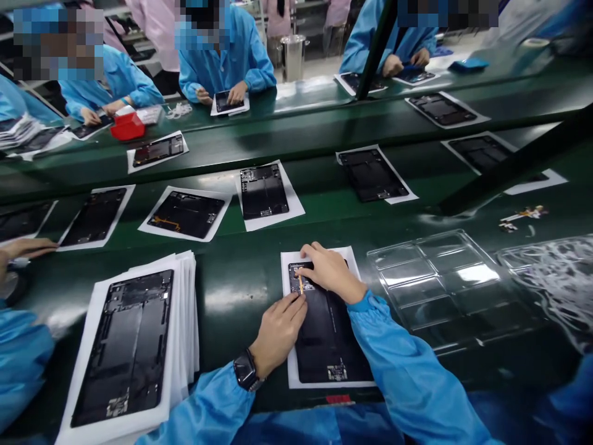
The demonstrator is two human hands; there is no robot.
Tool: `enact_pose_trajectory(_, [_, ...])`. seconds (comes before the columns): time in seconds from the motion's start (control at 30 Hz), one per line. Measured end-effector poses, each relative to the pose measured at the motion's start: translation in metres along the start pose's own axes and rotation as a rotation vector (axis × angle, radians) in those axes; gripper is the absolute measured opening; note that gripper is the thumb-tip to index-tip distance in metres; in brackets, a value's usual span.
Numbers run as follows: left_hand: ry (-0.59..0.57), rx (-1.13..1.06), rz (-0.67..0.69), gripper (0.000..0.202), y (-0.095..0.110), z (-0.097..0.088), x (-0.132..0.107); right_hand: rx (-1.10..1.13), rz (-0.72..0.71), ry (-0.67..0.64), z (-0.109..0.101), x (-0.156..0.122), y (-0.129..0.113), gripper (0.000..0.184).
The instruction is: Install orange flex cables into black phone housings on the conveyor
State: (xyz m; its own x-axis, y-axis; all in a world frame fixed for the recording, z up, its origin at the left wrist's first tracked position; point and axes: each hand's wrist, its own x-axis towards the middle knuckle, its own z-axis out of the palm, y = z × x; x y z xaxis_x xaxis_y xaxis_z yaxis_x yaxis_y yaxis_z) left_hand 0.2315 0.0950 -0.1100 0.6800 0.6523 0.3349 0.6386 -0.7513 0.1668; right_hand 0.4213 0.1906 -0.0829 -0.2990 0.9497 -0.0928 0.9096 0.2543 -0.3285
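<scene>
A black tablet back housing [319, 346] lies on a sheet of white paper [293, 371] in front of me. An orange flex cable [301, 285] runs along its upper left part. My left hand [278, 330], with a watch at the wrist, has its thumb and fingertips close together at the cable's lower end. Over the housing's top edge reaches my right hand [333, 270], its thumb touching the cable's upper end and its other fingers spread above. To the left, another black housing [125, 346] rests on a stack of white paper sheets [185, 334].
A clear compartment tray [435, 284] is on the right, beside a heap of white strips [556, 284]. Small orange flex parts [523, 214] lie behind it. More housings on paper [264, 191] line the belt. Across it, co-workers [227, 49] handle similar pieces; a dark post [514, 161] slants at right.
</scene>
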Motion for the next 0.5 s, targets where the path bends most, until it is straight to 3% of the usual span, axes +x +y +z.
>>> enact_pose_trajectory(0.5, [-0.050,0.012,-0.005,0.025,0.0041,-0.0018,0.0024,0.010,0.004,-0.008,-0.0010,-0.0006,0.0005,0.036])
